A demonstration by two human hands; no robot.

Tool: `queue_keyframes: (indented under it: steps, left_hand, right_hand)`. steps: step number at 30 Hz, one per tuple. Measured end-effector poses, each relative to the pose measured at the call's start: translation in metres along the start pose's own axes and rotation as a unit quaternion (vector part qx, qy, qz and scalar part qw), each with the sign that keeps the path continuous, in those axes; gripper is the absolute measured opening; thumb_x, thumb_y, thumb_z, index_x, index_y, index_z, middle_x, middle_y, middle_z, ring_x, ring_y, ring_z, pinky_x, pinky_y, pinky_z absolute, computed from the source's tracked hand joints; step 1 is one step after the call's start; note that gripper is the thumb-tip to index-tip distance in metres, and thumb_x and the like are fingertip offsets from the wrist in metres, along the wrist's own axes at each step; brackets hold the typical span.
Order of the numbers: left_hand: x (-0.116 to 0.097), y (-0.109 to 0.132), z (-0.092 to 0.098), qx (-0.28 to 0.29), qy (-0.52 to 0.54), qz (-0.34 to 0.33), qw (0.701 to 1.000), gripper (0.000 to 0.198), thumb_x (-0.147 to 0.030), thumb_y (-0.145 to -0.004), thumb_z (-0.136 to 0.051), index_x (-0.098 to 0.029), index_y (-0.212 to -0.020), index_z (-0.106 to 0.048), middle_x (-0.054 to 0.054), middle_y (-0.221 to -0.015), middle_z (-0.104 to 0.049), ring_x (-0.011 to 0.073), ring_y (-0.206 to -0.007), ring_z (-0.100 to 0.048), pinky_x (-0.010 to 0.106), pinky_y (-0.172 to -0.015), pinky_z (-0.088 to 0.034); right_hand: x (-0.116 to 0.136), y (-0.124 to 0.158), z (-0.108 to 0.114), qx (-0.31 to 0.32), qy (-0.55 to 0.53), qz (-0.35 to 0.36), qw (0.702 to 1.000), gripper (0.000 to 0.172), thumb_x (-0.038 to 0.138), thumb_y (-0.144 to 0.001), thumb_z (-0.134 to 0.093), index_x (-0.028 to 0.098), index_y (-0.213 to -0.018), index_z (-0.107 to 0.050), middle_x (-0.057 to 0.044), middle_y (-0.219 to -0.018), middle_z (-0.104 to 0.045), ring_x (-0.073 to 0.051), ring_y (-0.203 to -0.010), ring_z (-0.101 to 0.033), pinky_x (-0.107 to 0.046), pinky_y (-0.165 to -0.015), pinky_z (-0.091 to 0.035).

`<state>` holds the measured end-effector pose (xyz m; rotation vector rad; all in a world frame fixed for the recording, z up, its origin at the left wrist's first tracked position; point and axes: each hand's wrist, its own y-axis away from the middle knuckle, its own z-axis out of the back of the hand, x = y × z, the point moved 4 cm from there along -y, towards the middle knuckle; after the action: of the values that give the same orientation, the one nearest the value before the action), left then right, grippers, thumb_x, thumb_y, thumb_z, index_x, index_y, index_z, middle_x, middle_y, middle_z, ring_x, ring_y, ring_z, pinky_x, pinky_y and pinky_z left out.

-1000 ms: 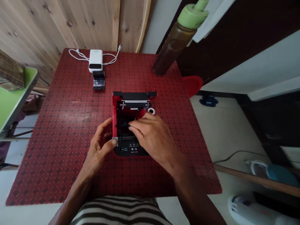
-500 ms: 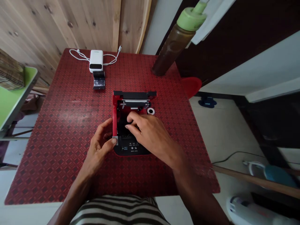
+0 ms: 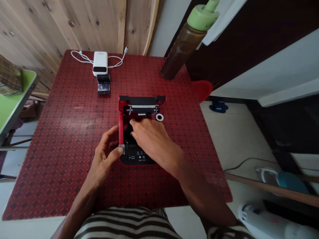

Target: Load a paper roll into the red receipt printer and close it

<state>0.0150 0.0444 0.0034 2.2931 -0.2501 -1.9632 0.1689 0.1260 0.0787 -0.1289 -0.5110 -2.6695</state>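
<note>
A red and black printer (image 3: 139,158), which looks like a small label printer, stands on the table with its lid raised at the back. My left hand (image 3: 106,156) steadies its left side, the thumb on the grey patch at the front corner and the fingers along the red wall. My right hand (image 3: 152,134) reaches into the dark compartment from the right, thumb and fingers curled close together. What lies between those fingertips is too dark and covered to make out. A small white roll (image 3: 159,117) with a black centre sits by the printer's right side.
A white power bank (image 3: 100,62) with a white cable (image 3: 117,63) lies at the back left of the red patterned table (image 3: 72,159). Just before it is a black strip (image 3: 103,84). A tall brown bottle (image 3: 180,46) with a green cap stands at the back right.
My right hand has shifted a little left and deeper into the compartment, its fingertips nearer the left wall. My left hand keeps its hold. The view has moved slightly.
</note>
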Motion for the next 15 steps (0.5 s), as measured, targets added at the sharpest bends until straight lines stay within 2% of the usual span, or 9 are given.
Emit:
queue_keyframes:
  steps: [6,10,15]
  left_hand:
    - [-0.0024,0.0002,-0.0016,0.006,0.009,-0.007,1.000,0.062,-0.051,-0.101,-0.082,-0.031,-0.158,-0.065,0.010,-0.166,-0.068,0.0385,-0.146,-0.069,0.054,-0.113,-0.063]
    - [-0.0029,0.0014,-0.0018,-0.006,0.002,-0.002,1.000,0.063,-0.050,-0.101,-0.081,-0.031,-0.160,-0.065,0.010,-0.166,-0.068,0.0397,-0.149,-0.067,0.056,-0.115,-0.062]
    - [-0.0014,0.0010,-0.0007,-0.007,0.003,-0.002,1.000,0.062,-0.047,-0.102,-0.082,-0.032,-0.160,-0.067,0.008,-0.167,-0.068,0.0378,-0.149,-0.067,0.053,-0.117,-0.061]
  right_hand:
    - [0.0014,-0.0079,0.0011,0.004,0.009,0.015,1.000,0.034,0.006,-0.108,-0.054,0.015,-0.118,-0.086,-0.019,-0.103,-0.087,-0.033,-0.101,-0.086,-0.041,-0.083,-0.064]
    - [-0.0023,-0.0071,-0.0026,-0.029,0.000,0.027,0.999,0.029,0.007,-0.103,-0.062,0.017,-0.116,-0.086,-0.016,-0.095,-0.086,-0.030,-0.093,-0.085,-0.040,-0.081,-0.063]
    - [-0.0052,-0.0082,-0.0024,-0.071,-0.057,0.046,0.995,0.019,0.015,-0.104,-0.068,0.018,-0.111,-0.085,-0.014,-0.092,-0.084,-0.029,-0.088,-0.083,-0.039,-0.083,-0.061]
